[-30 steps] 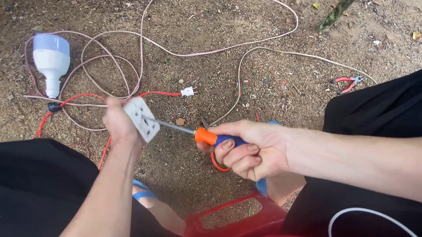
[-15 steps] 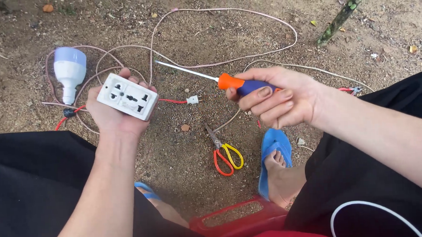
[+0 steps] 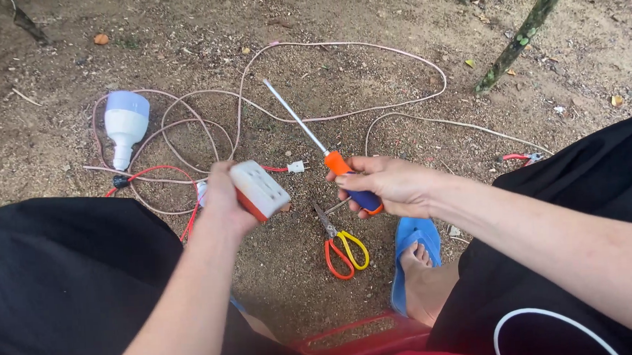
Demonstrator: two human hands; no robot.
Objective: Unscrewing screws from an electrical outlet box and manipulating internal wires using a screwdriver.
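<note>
Sandy ground below: left hand (image 3: 221,199) has turned its gripped white-and-orange plastic socket block (image 3: 260,190) edgewise; right hand (image 3: 391,185), fist closed on the orange-and-blue-handled screwdriver (image 3: 329,159), has drawn the blade clear.

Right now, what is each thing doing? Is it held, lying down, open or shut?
Socket block: held in the left hand, tilted.
Screwdriver: gripped by the right hand, tip pointing away.
Scissors: lying on the dirt, blades shut.
Bulb: lying on its side, unlit.
Pale cable: loose loops on the ground.
</note>
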